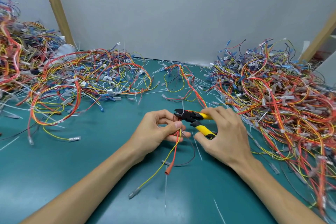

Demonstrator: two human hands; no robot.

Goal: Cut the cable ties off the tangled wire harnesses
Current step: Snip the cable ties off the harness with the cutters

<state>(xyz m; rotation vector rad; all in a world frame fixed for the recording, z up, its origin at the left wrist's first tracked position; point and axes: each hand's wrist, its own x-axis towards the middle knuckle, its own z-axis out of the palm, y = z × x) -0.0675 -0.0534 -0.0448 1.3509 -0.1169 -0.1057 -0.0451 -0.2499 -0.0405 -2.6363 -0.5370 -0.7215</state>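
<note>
The left hand pinches a small bunch of red and yellow wires between its thumb and curled fingers, and the loose ends hang down from it onto the dark green table mat. The right hand holds a pair of yellow and black cutting pliers. Its fingers wrap over the top handle and its thumb sits under the bottom handle. The two handles are spread apart and the black jaws are open a little. The jaws sit right at the bunch, just above the left thumb. A thin white cable tie sticks up from the bunch at that spot, and I cannot tell if the jaws touch it. The two hands are close together in the middle of the mat. A big messy pile of coloured wires lies to the left, and another tangled heap of wires lies to the right. Loose white plastic strips lie here and there on the mat. A plain grey wall stands behind it all.
</note>
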